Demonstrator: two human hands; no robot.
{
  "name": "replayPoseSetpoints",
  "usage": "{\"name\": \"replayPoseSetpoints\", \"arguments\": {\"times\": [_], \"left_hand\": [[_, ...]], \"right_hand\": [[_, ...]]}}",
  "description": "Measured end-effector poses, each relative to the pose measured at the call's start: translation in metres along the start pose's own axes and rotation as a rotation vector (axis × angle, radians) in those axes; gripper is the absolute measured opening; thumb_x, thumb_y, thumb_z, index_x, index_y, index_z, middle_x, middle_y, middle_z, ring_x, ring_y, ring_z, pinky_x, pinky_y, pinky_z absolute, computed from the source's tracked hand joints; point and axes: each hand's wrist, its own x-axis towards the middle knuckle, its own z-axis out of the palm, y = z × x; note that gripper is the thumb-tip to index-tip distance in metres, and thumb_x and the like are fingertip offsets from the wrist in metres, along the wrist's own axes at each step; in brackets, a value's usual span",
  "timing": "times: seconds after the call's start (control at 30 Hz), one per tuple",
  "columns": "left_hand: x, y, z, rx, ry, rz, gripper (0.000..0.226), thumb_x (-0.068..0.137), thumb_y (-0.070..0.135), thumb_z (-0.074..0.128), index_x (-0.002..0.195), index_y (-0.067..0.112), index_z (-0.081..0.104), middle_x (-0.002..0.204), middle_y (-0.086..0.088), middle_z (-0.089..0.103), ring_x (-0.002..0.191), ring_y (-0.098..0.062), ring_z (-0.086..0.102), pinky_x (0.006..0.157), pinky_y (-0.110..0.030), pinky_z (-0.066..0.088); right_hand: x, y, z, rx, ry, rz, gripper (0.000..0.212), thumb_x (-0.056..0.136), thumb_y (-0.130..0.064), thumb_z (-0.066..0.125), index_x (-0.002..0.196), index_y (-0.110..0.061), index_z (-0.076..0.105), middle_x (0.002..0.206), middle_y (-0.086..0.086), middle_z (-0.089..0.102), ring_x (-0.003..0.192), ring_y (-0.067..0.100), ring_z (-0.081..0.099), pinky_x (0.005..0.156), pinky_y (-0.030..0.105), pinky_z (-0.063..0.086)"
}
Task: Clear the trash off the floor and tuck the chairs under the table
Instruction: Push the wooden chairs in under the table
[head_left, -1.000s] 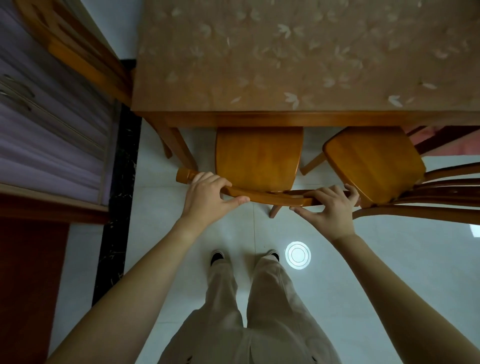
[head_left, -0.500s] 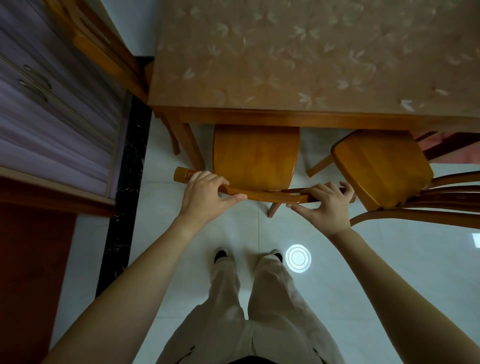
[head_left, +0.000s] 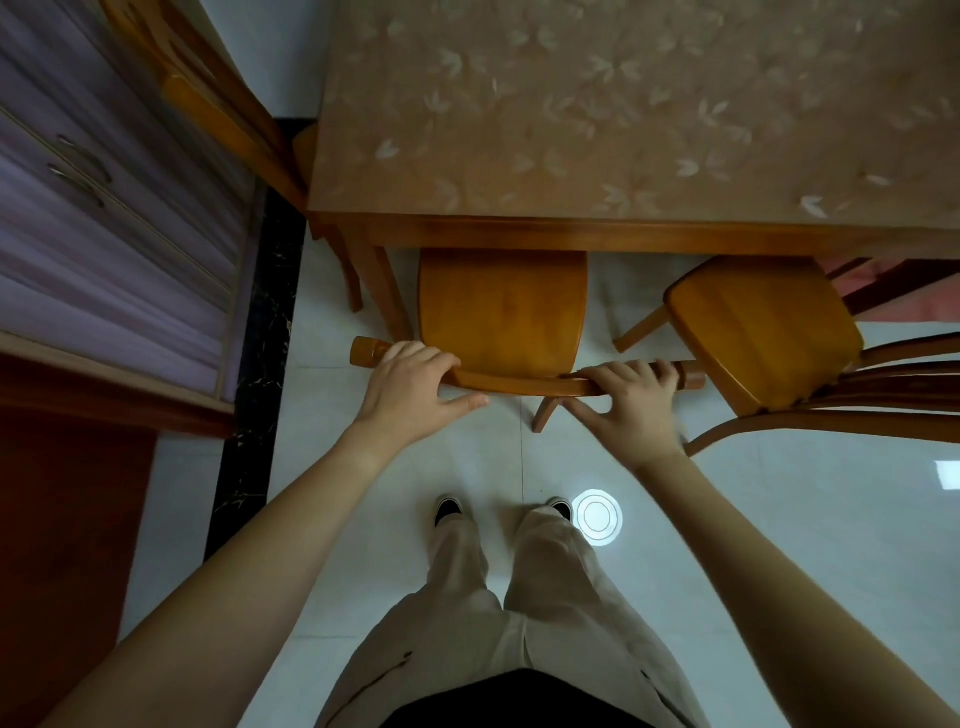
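A wooden chair (head_left: 501, 312) stands in front of me with the front of its seat under the table (head_left: 571, 234). My left hand (head_left: 410, 389) grips the left part of its curved top rail (head_left: 519, 384), fingers over the top and thumb underneath. My right hand (head_left: 628, 405) grips the rail's right part the same way. The table top carries a beige cover with a leaf pattern. No trash shows on the white tiled floor (head_left: 467, 467).
A second wooden chair (head_left: 763, 332) stands angled at the right, its seat partly under the table and its back reaching right. A third chair (head_left: 208, 104) sits at the table's left end. A purple drawer cabinet (head_left: 104, 223) lines the left. My feet (head_left: 449, 509) are below the chair.
The chair has slid further under the table with both hands on its rail. The view has shifted slightly forward and left.
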Motion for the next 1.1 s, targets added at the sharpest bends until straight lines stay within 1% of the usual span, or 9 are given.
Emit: {"name": "replayPoseSetpoints", "arguments": {"times": [0.07, 0.2, 0.33, 0.43, 0.53, 0.63, 0.77, 0.97, 1.1], "left_hand": [[0.001, -0.004, -0.002, 0.006, -0.011, 0.057, 0.068, 0.076, 0.079, 0.046, 0.108, 0.021, 0.063, 0.104, 0.005, 0.065, 0.101, -0.018, 0.055, 0.089, -0.033, 0.038], [0.012, -0.007, -0.003, -0.002, -0.015, 0.071, 0.064, 0.074, 0.081, 0.041, 0.091, 0.023, 0.063, 0.088, 0.009, 0.063, 0.088, -0.014, 0.055, 0.08, -0.031, 0.04], [0.015, -0.011, 0.005, -0.025, 0.083, 0.048, 0.067, 0.071, 0.083, 0.044, 0.084, 0.022, 0.068, 0.082, 0.011, 0.067, 0.08, -0.012, 0.057, 0.077, -0.03, 0.039], [0.018, -0.009, 0.008, -0.062, 0.136, 0.035, 0.066, 0.069, 0.082, 0.05, 0.083, 0.021, 0.071, 0.081, 0.01, 0.069, 0.078, -0.011, 0.058, 0.075, -0.03, 0.041], [0.022, -0.009, 0.012, -0.087, 0.183, 0.046, 0.062, 0.068, 0.08, 0.055, 0.079, 0.02, 0.071, 0.077, 0.009, 0.068, 0.075, -0.011, 0.058, 0.07, -0.028, 0.039], [0.025, -0.011, 0.015, -0.106, 0.214, 0.055, 0.06, 0.069, 0.079, 0.056, 0.075, 0.021, 0.07, 0.075, 0.01, 0.068, 0.074, -0.011, 0.058, 0.07, -0.027, 0.037], [0.036, -0.011, 0.016, -0.08, 0.213, 0.066, 0.059, 0.069, 0.077, 0.058, 0.075, 0.02, 0.07, 0.075, 0.008, 0.068, 0.074, -0.012, 0.059, 0.072, -0.026, 0.036], [0.057, -0.011, 0.015, -0.081, 0.203, 0.046, 0.06, 0.071, 0.078, 0.055, 0.076, 0.02, 0.07, 0.077, 0.008, 0.069, 0.075, -0.012, 0.06, 0.071, -0.025, 0.036], [0.071, -0.01, 0.013, -0.083, 0.22, 0.034, 0.061, 0.07, 0.079, 0.054, 0.074, 0.02, 0.07, 0.075, 0.008, 0.068, 0.074, -0.013, 0.058, 0.07, -0.025, 0.034]], "right_hand": [[0.0, -0.022, 0.005, 0.068, 0.013, 0.02, 0.048, 0.084, -0.065, 0.052, 0.097, -0.023, 0.071, 0.088, -0.005, 0.067, 0.09, 0.024, 0.058, 0.093, 0.042, 0.03], [0.003, -0.041, 0.014, 0.219, 0.037, 0.116, 0.059, 0.075, -0.078, 0.052, 0.092, -0.025, 0.072, 0.086, -0.009, 0.066, 0.089, 0.015, 0.051, 0.093, 0.031, 0.02], [0.008, -0.032, 0.015, 0.324, 0.05, 0.134, 0.064, 0.069, -0.084, 0.051, 0.089, -0.027, 0.071, 0.079, -0.016, 0.061, 0.086, 0.009, 0.047, 0.089, 0.034, 0.024], [0.012, -0.027, 0.011, 0.38, 0.03, 0.138, 0.053, 0.07, -0.081, 0.056, 0.088, -0.033, 0.069, 0.076, -0.03, 0.052, 0.085, 0.006, 0.046, 0.087, 0.034, 0.026], [0.014, -0.024, 0.01, 0.414, 0.041, 0.138, 0.045, 0.07, -0.08, 0.058, 0.089, -0.04, 0.067, 0.08, -0.036, 0.051, 0.087, 0.007, 0.048, 0.088, 0.034, 0.025], [0.018, -0.023, 0.01, 0.426, 0.035, 0.139, 0.04, 0.069, -0.08, 0.058, 0.089, -0.046, 0.062, 0.085, -0.037, 0.052, 0.089, 0.006, 0.049, 0.089, 0.033, 0.024], [0.028, -0.019, 0.008, 0.429, 0.019, 0.147, 0.04, 0.069, -0.082, 0.057, 0.089, -0.047, 0.062, 0.086, -0.034, 0.054, 0.091, 0.008, 0.049, 0.09, 0.026, 0.022], [0.051, -0.007, 0.009, 0.421, 0.005, 0.153, 0.044, 0.068, -0.085, 0.054, 0.087, -0.046, 0.064, 0.084, -0.033, 0.056, 0.09, 0.005, 0.048, 0.09, 0.035, 0.027], [0.065, 0.0, 0.009, 0.416, -0.003, 0.161, 0.045, 0.069, -0.086, 0.053, 0.085, -0.045, 0.063, 0.082, -0.036, 0.052, 0.091, 0.002, 0.046, 0.09, 0.034, 0.026]]}}
